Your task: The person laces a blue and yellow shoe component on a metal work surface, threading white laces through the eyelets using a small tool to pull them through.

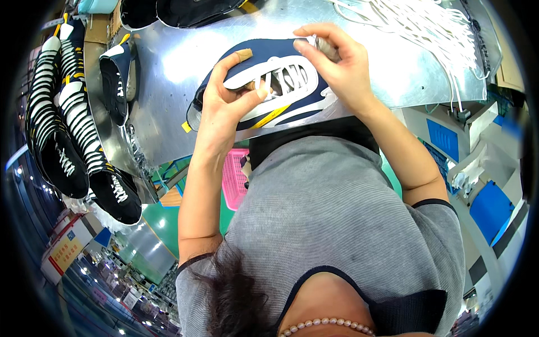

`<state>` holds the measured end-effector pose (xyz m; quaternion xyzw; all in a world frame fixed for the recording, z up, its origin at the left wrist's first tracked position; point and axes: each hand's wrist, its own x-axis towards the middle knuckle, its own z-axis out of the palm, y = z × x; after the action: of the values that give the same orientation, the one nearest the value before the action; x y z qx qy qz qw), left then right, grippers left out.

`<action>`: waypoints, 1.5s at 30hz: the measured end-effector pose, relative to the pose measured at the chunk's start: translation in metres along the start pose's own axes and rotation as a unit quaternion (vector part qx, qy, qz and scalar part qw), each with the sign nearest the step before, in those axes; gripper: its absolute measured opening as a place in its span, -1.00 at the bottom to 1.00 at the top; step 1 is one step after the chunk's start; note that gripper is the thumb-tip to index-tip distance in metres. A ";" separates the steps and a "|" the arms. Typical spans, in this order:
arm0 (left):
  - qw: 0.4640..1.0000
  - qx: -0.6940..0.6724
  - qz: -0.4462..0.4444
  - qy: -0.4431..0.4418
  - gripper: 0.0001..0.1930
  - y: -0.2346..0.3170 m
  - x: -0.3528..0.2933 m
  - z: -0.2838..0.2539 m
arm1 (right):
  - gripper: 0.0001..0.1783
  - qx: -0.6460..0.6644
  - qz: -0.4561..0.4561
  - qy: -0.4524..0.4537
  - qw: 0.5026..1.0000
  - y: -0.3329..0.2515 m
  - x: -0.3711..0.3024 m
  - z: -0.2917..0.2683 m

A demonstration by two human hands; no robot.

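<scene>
A navy shoe upper (255,48) with white trim, partly threaded white laces (292,78) and a yellow strip lies on its side at the metal table's near edge. My left hand (224,92) grips it round the collar and tongue. The thumb presses by the eyelets, and a tan wrap covers one fingertip. Above the toe, my right hand (339,67) is raised with thumb and forefinger nearly together. Something small and white shows between them, perhaps a lace end. A greyish item sits against its curled fingers; I cannot make out what it is.
Loose white laces (415,28) lie heaped at the table's (174,62) far right. Stacked dark shoe uppers (73,101) stand along the left, with a single upper (117,78) beside them. Other black uppers (185,11) rest at the back. A pink basket (234,180) is below the table edge.
</scene>
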<state>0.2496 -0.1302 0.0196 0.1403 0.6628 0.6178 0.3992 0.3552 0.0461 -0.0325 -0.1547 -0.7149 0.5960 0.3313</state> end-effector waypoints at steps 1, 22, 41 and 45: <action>1.000 0.000 0.001 0.000 -0.35 0.002 0.001 0.000 | -0.80 -0.045 -0.096 -0.042 0.994 0.000 0.001 -0.003; 0.997 0.031 0.011 0.064 -0.54 0.005 0.028 0.010 | -0.82 0.029 -0.252 -0.197 0.947 -0.062 -0.043 0.006; 0.888 0.413 0.201 0.023 -0.69 -0.011 -0.029 0.007 | -0.77 -0.141 0.184 -0.159 0.960 -0.032 -0.039 0.001; 0.888 0.409 0.209 0.030 -0.74 -0.008 -0.025 0.001 | -0.80 0.022 0.236 -0.111 0.965 -0.034 -0.041 0.009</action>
<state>0.2692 -0.1482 0.0210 0.4076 0.8239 0.3649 0.1478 0.3850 0.0058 -0.0127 -0.2444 -0.6773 0.6862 0.1032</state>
